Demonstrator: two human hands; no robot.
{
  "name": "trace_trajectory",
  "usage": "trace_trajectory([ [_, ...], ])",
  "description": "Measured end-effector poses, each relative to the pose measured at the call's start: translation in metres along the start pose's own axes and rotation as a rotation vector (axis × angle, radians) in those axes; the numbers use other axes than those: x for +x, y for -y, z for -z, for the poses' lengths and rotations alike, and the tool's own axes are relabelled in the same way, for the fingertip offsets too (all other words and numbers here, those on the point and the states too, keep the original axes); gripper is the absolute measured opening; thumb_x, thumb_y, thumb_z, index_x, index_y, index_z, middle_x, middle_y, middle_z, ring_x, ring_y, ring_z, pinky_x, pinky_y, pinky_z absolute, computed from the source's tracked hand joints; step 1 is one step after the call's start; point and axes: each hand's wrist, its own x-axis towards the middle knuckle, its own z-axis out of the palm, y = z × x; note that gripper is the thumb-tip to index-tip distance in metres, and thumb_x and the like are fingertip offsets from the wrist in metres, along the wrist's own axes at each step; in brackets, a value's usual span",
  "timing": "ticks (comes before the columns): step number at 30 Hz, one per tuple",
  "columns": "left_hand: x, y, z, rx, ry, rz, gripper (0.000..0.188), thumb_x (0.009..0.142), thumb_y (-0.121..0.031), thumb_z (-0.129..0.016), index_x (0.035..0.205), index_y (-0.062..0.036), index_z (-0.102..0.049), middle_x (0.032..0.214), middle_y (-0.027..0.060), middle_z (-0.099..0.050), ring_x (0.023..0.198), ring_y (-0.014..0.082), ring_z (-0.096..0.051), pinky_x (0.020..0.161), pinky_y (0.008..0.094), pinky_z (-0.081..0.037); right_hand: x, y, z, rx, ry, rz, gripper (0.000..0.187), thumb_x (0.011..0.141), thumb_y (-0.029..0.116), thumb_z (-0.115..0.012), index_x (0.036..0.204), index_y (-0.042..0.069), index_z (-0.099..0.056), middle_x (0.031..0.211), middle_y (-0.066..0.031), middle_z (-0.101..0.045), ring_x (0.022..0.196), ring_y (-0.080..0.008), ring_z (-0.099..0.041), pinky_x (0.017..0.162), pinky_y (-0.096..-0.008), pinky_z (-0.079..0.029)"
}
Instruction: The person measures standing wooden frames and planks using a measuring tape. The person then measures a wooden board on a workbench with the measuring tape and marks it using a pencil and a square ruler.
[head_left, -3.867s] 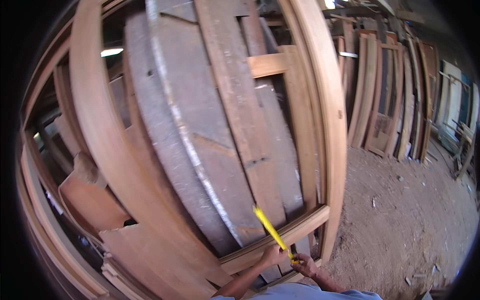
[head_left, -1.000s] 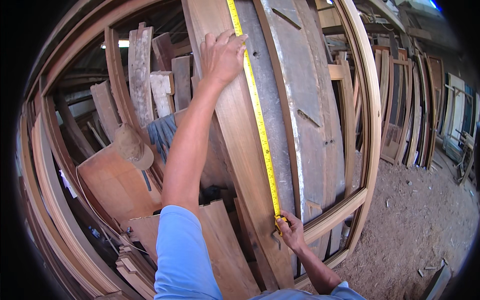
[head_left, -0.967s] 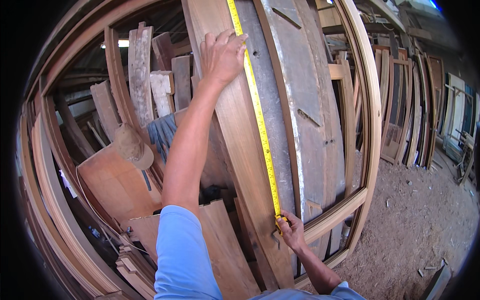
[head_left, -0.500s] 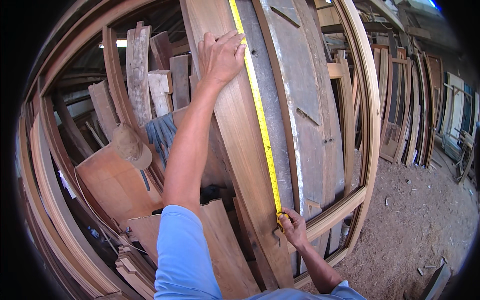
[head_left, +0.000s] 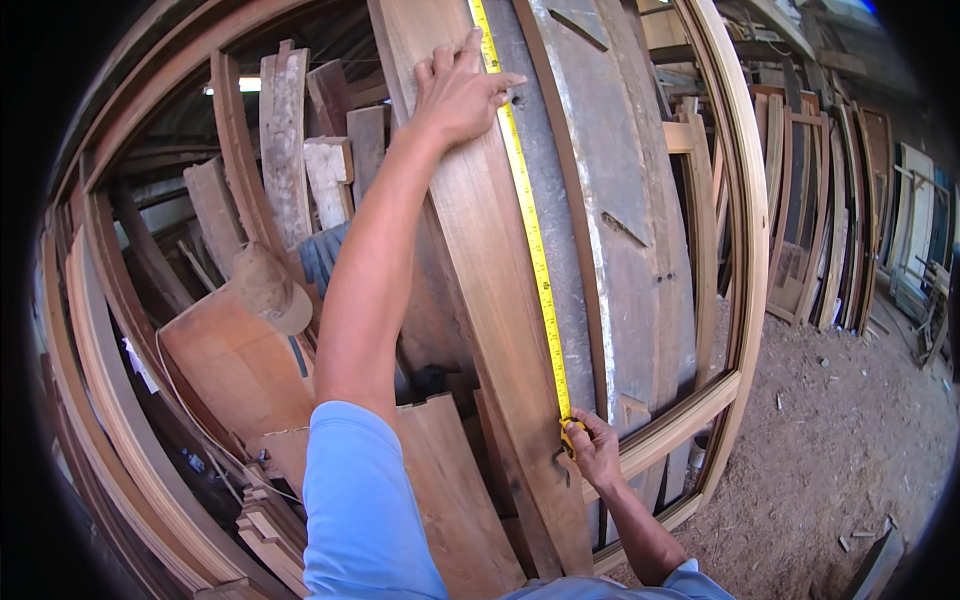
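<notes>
Against 3.9 s ago, when both my hands were low and close together, the tape measure's yellow blade point(head_left: 541, 262) now runs long up the edge of the plank point(head_left: 492, 260). Against 0.5 s ago, my left hand point(head_left: 463, 102) has spread: forefinger up along the blade, thumb out across it, palm down on the plank, closed round nothing. My right hand point(head_left: 596, 452) is shut round the tape measure point(head_left: 572, 437), low by the plank's right edge.

The plank slants up before me beside a weathered grey board point(head_left: 552, 190). Right of these, brown floor point(head_left: 835, 430) strewn with shavings reaches back to upright boards and frames point(head_left: 799, 215) leaning in a row.

A tall wooden frame point(head_left: 755, 200) stands nearest on the right, its cross rail point(head_left: 680, 425) just beside my right hand. To my left are a reddish-brown panel point(head_left: 225, 360), a bluish cloth point(head_left: 320, 255) and a dusty cap point(head_left: 262, 290). My left forearm point(head_left: 375, 270) blocks part of the cloth and the plank's left edge.
</notes>
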Motion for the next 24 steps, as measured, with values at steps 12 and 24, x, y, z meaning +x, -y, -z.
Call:
trace_trajectory([
  [12,0.024,-0.005,0.015,0.0,0.226,0.085,0.011,0.087,-0.033,-0.074,0.098,-0.0342,-0.077,0.165,0.0131,-0.031,0.142,0.0397,-0.029,0.106,0.0571,-0.023,0.002,-0.003,0.002,-0.028,0.007,-0.021,0.029,0.101,0.017,-0.064,0.124,-0.001,-0.066,0.094,0.0019,-0.067,0.079,-0.0043,-0.057,0.07,-0.0209,-0.048],
  [24,0.042,0.033,0.039,0.133,0.14,0.136,0.017,0.084,-0.027,-0.074,0.1,-0.0209,-0.076,0.139,0.0199,-0.051,0.134,0.0416,-0.039,0.108,0.0692,-0.027,-0.016,0.007,0.002,-0.085,0.006,0.143,0.04,0.102,0.018,-0.062,0.134,-0.004,-0.058,0.09,-0.0003,-0.061,0.077,-0.0073,-0.055,0.068,-0.0251,-0.048],
])
